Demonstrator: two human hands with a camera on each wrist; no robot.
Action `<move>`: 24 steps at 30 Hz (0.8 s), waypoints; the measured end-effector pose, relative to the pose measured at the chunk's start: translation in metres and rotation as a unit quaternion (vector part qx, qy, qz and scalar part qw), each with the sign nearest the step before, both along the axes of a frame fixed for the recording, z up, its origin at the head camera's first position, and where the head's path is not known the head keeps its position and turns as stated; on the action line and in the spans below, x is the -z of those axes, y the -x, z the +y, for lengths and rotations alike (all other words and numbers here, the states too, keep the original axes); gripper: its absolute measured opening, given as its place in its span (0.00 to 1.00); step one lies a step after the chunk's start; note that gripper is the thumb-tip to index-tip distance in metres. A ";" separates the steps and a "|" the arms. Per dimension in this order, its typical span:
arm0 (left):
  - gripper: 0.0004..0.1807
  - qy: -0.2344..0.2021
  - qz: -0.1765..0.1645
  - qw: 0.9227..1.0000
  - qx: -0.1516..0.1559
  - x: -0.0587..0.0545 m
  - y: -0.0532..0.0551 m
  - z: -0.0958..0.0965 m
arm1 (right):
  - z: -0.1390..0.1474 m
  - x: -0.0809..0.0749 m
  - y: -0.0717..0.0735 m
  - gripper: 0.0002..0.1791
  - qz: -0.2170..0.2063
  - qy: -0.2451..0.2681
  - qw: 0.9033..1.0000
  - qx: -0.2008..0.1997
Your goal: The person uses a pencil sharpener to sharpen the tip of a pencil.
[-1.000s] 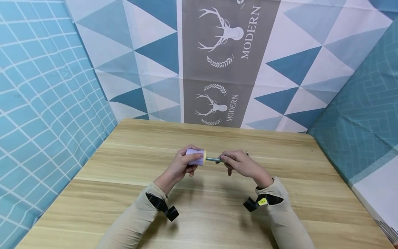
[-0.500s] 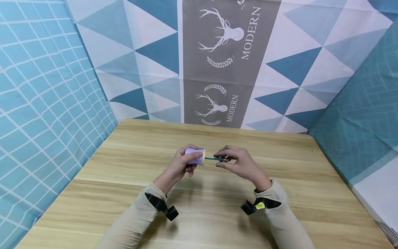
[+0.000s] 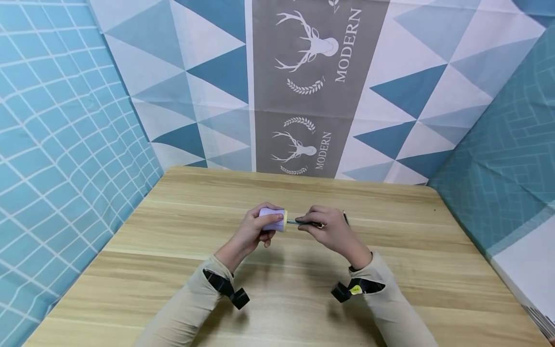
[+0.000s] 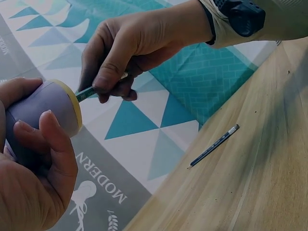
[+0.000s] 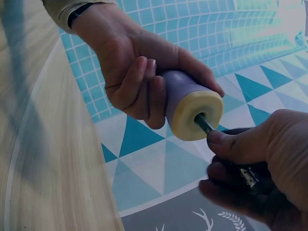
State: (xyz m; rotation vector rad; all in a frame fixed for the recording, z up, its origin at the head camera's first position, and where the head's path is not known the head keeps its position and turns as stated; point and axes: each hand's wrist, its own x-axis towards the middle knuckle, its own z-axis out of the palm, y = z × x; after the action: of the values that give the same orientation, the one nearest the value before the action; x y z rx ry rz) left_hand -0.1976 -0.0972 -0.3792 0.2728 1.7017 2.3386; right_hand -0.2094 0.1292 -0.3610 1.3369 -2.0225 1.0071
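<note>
My left hand (image 3: 257, 225) grips a lilac pencil sharpener (image 3: 271, 220) with a cream-yellow end, held above the table and lying sideways. A dark green pencil (image 3: 292, 221) has its tip in the hole of that end, seen best in the right wrist view, where the yellow face (image 5: 185, 118) is turned to the camera. The thumb and fingers of my right hand (image 3: 331, 230) pinch the pencil just outside the hole. Its point is hidden inside the sharpener.
A second, dark blue pencil (image 4: 213, 146) lies on the wooden table (image 4: 260, 178), mostly hidden behind the right hand in the head view. Patterned cloths (image 3: 221, 96) stand behind the table and along both sides.
Half a second ago the right fingers were spread loosely around the pencil; they now pinch it again. The right wrist has turned and shifted slightly left. The left hand has barely moved.
</note>
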 end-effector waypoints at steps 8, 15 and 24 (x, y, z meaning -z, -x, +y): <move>0.08 0.001 -0.003 1.000 0.002 0.002 0.001 0.002 | 0.004 -0.002 -0.001 0.06 -0.121 -0.025 0.992 -0.016; 0.08 0.004 0.000 1.000 0.007 0.000 0.000 0.003 | 0.007 -0.004 -0.001 0.06 -0.205 -0.040 0.978 -0.016; 0.07 0.007 -0.003 1.000 0.014 0.002 0.000 0.004 | 0.010 -0.009 -0.001 0.08 -0.342 -0.057 0.937 -0.033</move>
State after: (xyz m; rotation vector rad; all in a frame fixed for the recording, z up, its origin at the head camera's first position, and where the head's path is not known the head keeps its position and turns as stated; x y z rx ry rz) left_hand -0.1973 -0.0932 -0.3813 0.2843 1.7000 2.3045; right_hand -0.2080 0.1391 -0.3524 1.2183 -2.5749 1.5721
